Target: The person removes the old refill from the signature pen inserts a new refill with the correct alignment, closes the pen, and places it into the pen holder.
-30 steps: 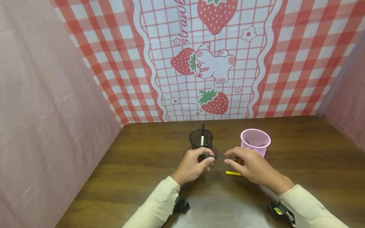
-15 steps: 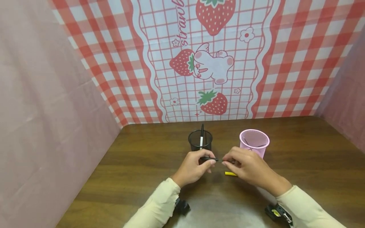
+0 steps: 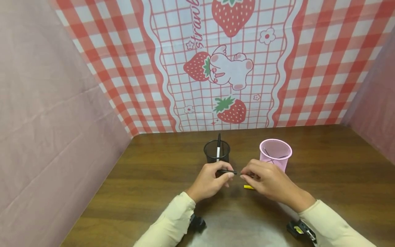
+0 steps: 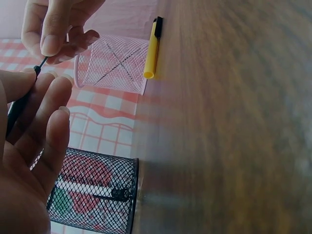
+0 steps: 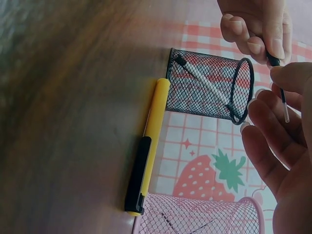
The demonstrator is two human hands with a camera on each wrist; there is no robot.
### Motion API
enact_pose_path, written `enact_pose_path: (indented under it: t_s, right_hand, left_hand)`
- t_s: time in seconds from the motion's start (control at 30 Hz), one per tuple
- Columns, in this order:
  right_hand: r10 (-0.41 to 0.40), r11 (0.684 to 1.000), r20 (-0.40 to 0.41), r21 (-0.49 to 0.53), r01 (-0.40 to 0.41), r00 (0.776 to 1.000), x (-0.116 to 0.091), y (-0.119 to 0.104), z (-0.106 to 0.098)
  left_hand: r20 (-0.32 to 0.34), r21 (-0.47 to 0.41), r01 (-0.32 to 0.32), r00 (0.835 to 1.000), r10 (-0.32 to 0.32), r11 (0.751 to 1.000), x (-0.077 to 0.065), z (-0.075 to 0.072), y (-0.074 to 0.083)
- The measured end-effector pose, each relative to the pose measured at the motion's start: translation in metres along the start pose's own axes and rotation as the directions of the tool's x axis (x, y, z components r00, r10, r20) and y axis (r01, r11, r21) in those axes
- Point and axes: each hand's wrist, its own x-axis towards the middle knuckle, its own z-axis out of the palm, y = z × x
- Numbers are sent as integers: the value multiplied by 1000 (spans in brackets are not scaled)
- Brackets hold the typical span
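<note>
Centred over the table, my left hand [image 3: 210, 180] pinches a slim black pen section [image 3: 226, 171] between thumb and fingers. My right hand [image 3: 271, 180] pinches a thin pen refill [image 5: 285, 109], whose clear tail sticks out past the fingertips in the right wrist view. The refill and the black section lie in line, and only a short dark length shows between the hands. Below them on the table lies a yellow pen barrel [image 4: 152, 53] with a black clip end [image 5: 138, 170]; its other end looks hollow in the left wrist view.
Behind the left hand stands a black mesh pen cup [image 3: 213, 151] with a black-and-white pen [image 3: 218, 147] in it. A pink mesh pen cup [image 3: 275, 140] with thin dark sticks stands behind the right hand. The strawberry-print cloth [image 3: 231, 75] rises at the table's back edge.
My right hand has moved slightly left toward the left hand. Less of the refill shows between the hands than a second ago. The left hand keeps its grip on the black section.
</note>
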Motion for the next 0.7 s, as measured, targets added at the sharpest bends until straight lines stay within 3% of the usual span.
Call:
enact_pose_path:
  t_s: [0.6,0.7]
  right_hand:
    - [-2,1000,-15,-11,2,1000,2,-2,-1]
    - [7,1000,-12,-6,-7,1000,2,-2,-1]
  left_hand:
    - [-14,-38,13,1000,-14,999,0,-1,-2]
    - [-12,-32,14,1000,-14,999,0,0,-8]
